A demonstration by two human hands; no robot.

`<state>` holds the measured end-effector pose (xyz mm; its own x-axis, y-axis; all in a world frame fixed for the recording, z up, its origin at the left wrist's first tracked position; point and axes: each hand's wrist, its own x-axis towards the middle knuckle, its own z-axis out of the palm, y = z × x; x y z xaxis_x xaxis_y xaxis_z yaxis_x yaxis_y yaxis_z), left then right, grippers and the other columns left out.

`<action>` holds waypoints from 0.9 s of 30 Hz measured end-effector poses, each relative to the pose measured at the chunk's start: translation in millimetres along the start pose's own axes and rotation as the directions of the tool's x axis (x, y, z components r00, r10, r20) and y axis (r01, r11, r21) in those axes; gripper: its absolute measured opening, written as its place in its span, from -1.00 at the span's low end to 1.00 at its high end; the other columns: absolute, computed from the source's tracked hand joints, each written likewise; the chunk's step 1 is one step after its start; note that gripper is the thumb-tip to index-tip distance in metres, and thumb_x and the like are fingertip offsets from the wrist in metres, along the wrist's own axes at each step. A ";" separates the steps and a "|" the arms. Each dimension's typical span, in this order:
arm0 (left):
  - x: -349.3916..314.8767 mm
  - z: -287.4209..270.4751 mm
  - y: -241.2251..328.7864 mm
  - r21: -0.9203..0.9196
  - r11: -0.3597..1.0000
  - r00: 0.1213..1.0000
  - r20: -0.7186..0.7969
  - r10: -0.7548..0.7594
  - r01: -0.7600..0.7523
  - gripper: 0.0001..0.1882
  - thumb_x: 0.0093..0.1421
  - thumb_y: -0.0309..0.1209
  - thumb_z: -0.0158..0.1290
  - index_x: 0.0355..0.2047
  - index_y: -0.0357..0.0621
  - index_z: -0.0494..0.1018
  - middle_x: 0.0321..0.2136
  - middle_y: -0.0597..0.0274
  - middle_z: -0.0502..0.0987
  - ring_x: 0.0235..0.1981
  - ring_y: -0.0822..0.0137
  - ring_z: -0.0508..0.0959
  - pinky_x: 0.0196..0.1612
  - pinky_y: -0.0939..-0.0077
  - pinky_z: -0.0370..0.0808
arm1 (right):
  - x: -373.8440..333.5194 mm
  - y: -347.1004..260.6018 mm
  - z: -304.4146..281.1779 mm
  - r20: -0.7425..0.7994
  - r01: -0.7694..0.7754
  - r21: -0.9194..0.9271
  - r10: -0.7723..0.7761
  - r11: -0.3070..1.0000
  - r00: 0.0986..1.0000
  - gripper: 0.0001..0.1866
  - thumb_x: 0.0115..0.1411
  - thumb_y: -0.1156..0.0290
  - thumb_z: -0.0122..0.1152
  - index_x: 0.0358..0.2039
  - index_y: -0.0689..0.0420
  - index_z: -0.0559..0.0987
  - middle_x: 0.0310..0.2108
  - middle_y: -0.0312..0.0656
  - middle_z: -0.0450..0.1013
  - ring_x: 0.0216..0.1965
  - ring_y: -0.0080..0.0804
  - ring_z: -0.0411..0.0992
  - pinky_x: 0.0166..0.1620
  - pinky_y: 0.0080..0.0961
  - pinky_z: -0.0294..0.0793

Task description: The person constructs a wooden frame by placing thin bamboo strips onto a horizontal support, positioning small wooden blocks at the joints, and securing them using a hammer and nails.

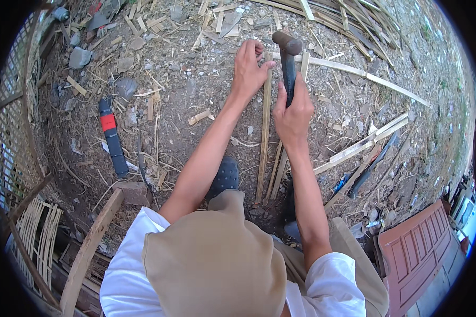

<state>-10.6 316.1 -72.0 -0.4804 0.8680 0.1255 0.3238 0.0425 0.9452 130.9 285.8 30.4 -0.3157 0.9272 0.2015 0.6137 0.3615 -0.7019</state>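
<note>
My right hand [294, 112] is wrapped round the dark handle of a hammer [289, 68], whose rusty brown head is raised above the far end of the wooden strips. Beside that end, my left hand [250, 71] has its fingers curled and its thumb toward a long wooden strip [266, 127]; anything in its fingers is too small to make out. This strip runs from near my feet away from me. A thinner, pale strip [365, 74] reaches from its far end to the right. More narrow strips lie close alongside, partly hidden by my right forearm.
Wood offcuts and stones litter the dirt ground. At left lies a dark bar with a red band [108, 123], near a lattice panel [10, 127]. Wooden strips [349, 26] are piled far right. A brown panelled door [415, 253] lies at lower right. A wooden beam [92, 248] slants at lower left.
</note>
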 end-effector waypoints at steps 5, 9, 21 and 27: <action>-0.2 2.9 0.9 0.047 0.999 1.000 0.006 -0.025 0.025 -0.47 0.10 -0.58 0.50 -0.11 -0.32 0.35 -0.12 0.00 0.44 -0.16 0.06 0.59 -0.02 0.30 0.72 | 4.0 14.5 -2.9 0.117 -0.071 -0.073 0.079 0.995 0.990 -0.55 0.44 0.53 0.27 0.26 0.49 0.49 -0.17 0.38 0.60 -0.20 0.38 0.65 -0.18 0.09 0.60; -0.1 -2.3 1.0 0.005 0.999 0.999 -0.006 -0.051 0.051 -0.46 0.08 -0.60 0.51 -0.14 -0.32 0.31 -0.10 -0.01 0.37 -0.18 0.08 0.56 -0.07 0.30 0.71 | 6.9 -8.7 -6.7 -0.089 0.114 -0.041 -0.117 0.993 0.989 -0.56 0.43 0.54 0.27 0.23 0.50 0.50 -0.14 0.41 0.59 -0.17 0.41 0.63 -0.18 0.13 0.59; 0.2 0.1 -0.4 0.127 0.992 1.000 -0.002 -0.025 0.025 -0.45 0.10 -0.53 0.55 -0.17 -0.34 0.33 -0.14 0.04 0.41 -0.16 0.14 0.65 -0.06 0.37 0.80 | -3.2 18.3 -3.6 0.133 -0.098 -0.094 0.110 0.991 0.985 -0.67 0.44 0.50 0.28 0.12 0.44 0.53 -0.28 0.40 0.58 -0.24 0.45 0.62 -0.22 0.16 0.55; 0.9 -2.0 -0.4 0.096 0.995 0.999 -0.013 -0.034 0.035 -0.46 0.10 -0.53 0.54 -0.16 -0.35 0.33 -0.14 0.03 0.41 -0.17 0.12 0.66 -0.07 0.36 0.79 | 14.6 -3.2 -7.0 -0.056 0.065 -0.025 -0.066 0.998 0.996 -0.63 0.47 0.47 0.25 0.22 0.35 0.54 -0.25 0.33 0.60 -0.26 0.33 0.63 -0.21 0.06 0.55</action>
<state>-12.8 315.9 -71.7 -0.5014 0.8597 0.0970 0.3839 0.1206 0.9155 129.4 298.9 40.3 -0.3144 0.9053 0.2855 0.6099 0.4232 -0.6700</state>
